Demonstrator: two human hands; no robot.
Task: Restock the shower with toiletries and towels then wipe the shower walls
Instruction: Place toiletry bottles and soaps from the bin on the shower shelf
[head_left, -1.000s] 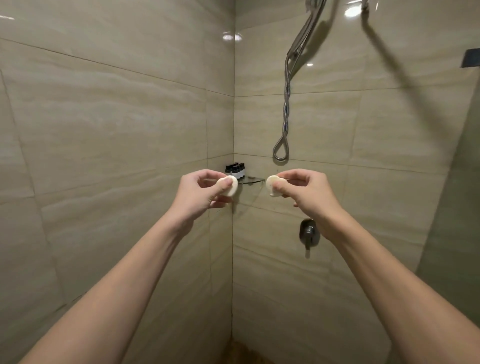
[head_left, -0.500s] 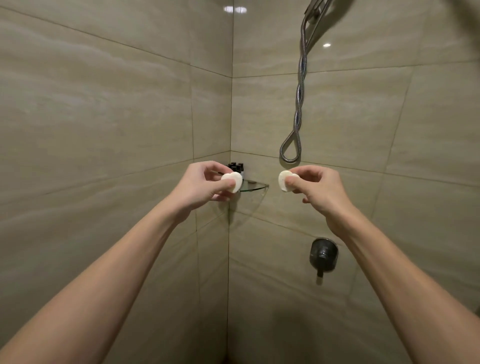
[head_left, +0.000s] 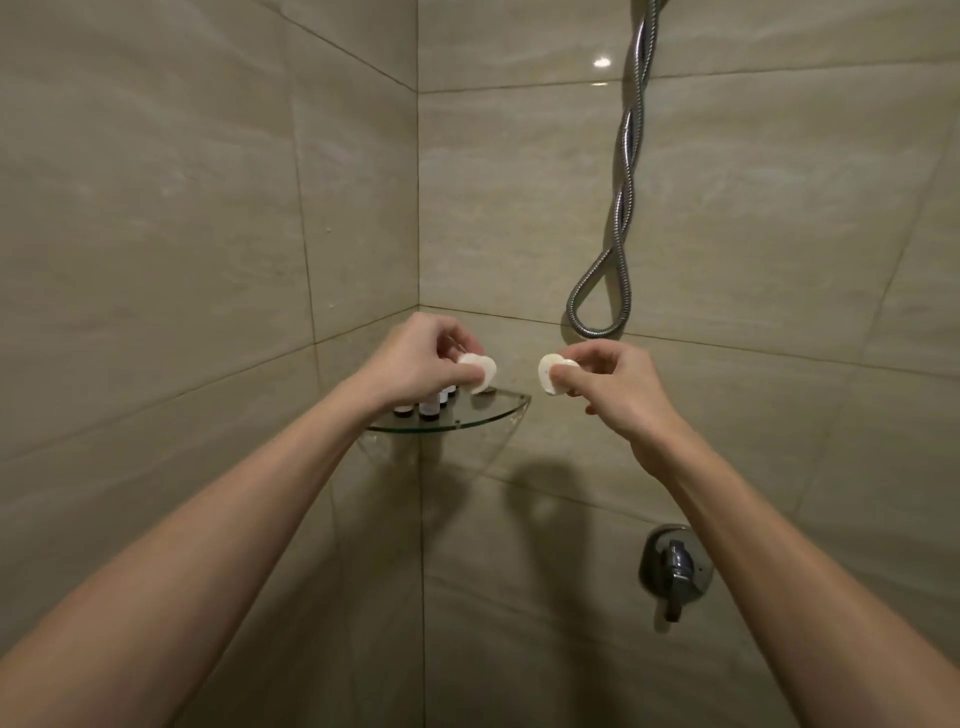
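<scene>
Both forearms (head_left: 260, 545) come in from the bottom corners, bare, angled inward twd the shower corner. Open air btwn them, only tile behind.

L hand (head_left: 415, 358): fingers curled, thumb + fingertips pinching a white heart-shaped soap (head_left: 480, 371) by its left side. That soap hangs over the glass corner shelf (head_left: 467, 422), above its right half. Can't tell if the lower tip touches the glass.

R hand (head_left: 618, 387): fingers curled in, thumb + forefinger pinching a second heart soap (head_left: 549, 379). This one is out past the shelf's right end, in mid-air in front of the R wall (head_left: 779, 234), w/ only tile behind and below. Plain gap btwn the two soaps, not touching.

Shelf is quarter-round: curved front rim faces the camera, straight edges run into both walls. On its left + back part stand small bottles (head_left: 431, 408) w/ dark caps, bunched close and partly hidden under the L hand. Free glass is front-right, along the curved rim.

Lower on the R wall is a dark metal mixer valve (head_left: 672, 571), just inside the R forearm and well below the hand.

Farther back, the corner seam (head_left: 418, 208) runs straight up behind the shelf. A twisted metal hose (head_left: 622, 197) hangs down the R wall. Its loop bottoms out just above the R hand, near but apart. L wall (head_left: 156, 234): big beige tiles w/ grout lines. Light glint (head_left: 601, 62) sits high up, left of the hose.
</scene>
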